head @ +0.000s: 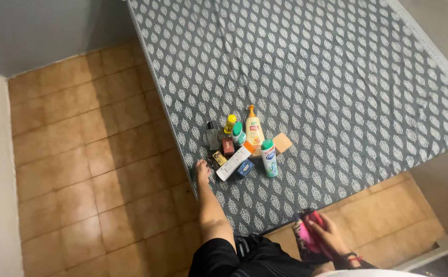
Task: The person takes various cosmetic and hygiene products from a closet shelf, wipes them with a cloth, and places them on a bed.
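Grey cotton bedsheet with a white leaf print [306, 66], spread over a bed beside a brown tiled floor [90, 169]. Near the bed's edge, packed tight together: a tall orange pump bottle [253, 129], a yellow squeeze bottle [229, 123], a teal-capped white bottle [239, 134] and a clear glass bottle with a dark cap [212, 136], all upright. In front of these, lying down: a white bottle with a green cap [269, 158], a long white carton [233, 163], a small blue box [245, 169], a small maroon box [228, 147] and a flat brown cardboard box [281, 143].

Left hand [202, 167] laid on the bed's edge, just beside the long white carton, seemingly flat and gripping nothing. Right hand [331, 237] low over the floor, well apart from the cluster, closed around a soft pink pouch [308, 231].

Likely trouble: soft mattress, narrow bases. Pressing down or tugging the sheet with the left hand probably tilts the upright bottles into one another. Glass bottle nearest the edge, so possibly a fall onto hard tile and a break. Green-capped bottle on its side, free to roll. Pump head easily pressed under a toppled neighbour, hence a spill on the sheet. Pouch held only at one end, so apt to slip.
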